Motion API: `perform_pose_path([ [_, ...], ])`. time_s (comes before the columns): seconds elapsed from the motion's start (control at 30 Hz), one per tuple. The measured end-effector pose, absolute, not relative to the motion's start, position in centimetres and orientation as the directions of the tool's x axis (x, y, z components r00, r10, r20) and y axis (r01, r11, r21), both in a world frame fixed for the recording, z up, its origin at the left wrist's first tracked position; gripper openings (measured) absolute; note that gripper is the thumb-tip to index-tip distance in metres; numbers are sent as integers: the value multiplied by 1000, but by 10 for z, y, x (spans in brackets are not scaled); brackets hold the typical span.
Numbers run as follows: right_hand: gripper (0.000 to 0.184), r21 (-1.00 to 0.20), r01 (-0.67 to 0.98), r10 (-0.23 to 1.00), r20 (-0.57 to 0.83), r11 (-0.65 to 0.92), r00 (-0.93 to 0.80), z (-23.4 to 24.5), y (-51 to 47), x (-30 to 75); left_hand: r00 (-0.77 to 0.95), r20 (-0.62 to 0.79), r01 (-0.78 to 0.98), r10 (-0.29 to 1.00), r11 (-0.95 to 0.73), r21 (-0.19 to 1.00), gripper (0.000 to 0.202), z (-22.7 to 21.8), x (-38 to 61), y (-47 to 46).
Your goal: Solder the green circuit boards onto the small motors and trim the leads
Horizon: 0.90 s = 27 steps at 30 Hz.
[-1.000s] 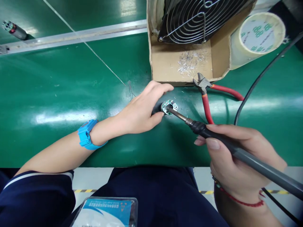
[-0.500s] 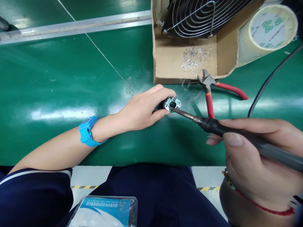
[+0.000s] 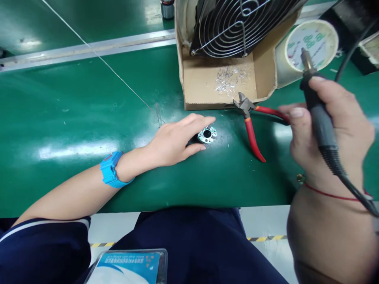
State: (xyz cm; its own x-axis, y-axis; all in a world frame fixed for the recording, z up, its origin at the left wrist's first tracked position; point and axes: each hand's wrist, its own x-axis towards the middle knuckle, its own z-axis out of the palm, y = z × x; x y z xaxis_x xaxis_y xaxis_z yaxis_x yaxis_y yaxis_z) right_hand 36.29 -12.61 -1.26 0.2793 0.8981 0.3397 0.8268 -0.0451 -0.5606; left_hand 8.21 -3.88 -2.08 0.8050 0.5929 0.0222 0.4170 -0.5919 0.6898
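My left hand, with a blue strap on its wrist, lies on the green table, thumb and fingers curved around a small round circuit board. The board faces up, with a black round centre and a dark part beneath it, mostly hidden. My right hand grips a soldering iron by its dark handle. The iron's metal tip points up and away, in front of the white tub, apart from the board. Red-handled side cutters lie spread on the table between my hands. A thin solder-like wire runs down to my left hand.
A cardboard box at the back holds a black fan and many clipped wire bits. Beside it stands a whitish tub. Black boxy equipment is at the far right. A metal strip crosses the table's back.
My right hand has lifted the soldering iron off the board and swung it up and right, tip now pointing away. My left hand stays around the board, its fingers slightly wider apart.
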Motion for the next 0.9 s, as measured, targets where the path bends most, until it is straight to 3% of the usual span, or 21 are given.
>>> perform_pose_path([
  [0.1, 43, -579, 807, 868, 453, 115, 201, -27, -126, 365, 819, -4, 442, 574, -626, 643, 46, -23, 82, -40],
  [0.13, 53, -566, 809, 862, 480, 160, 165, -33, -128, 365, 820, -10, 442, 572, -621, 647, 45, -23, 82, -40],
  [0.2, 92, -531, 827, 885, 455, 185, 95, -43, -132, 366, 820, -11, 425, 573, -595, 683, 46, -21, 81, -40],
  [0.23, 107, -516, 845, 913, 398, 145, 87, -47, -133, 366, 818, -7, 411, 575, -576, 707, 46, -20, 81, -40],
  [0.27, 111, -500, 863, 938, 328, 73, 110, -50, -135, 367, 815, -1, 396, 580, -555, 731, 47, -18, 80, -40],
  [0.37, 78, -447, 886, 953, 194, -124, 231, -50, -141, 364, 803, 16, 361, 595, -508, 782, 48, -14, 80, -41],
  [0.47, 53, -468, 880, 944, 250, -76, 215, -43, -151, 355, 782, 27, 368, 623, -496, 786, 42, -13, 81, -43],
  [0.57, 48, -429, 897, 946, 321, 104, 44, -32, -161, 343, 775, 28, 395, 632, -519, 758, 39, -12, 81, -46],
  [0.7, 46, -300, 909, 939, 270, 290, -211, -16, -164, 333, 779, 3, 444, 627, -554, 704, 40, -8, 82, -49],
  [0.9, 39, -123, 914, 912, 204, 386, -357, -5, -160, 339, 786, 48, 469, 616, -646, 603, 41, -9, 81, -51],
])
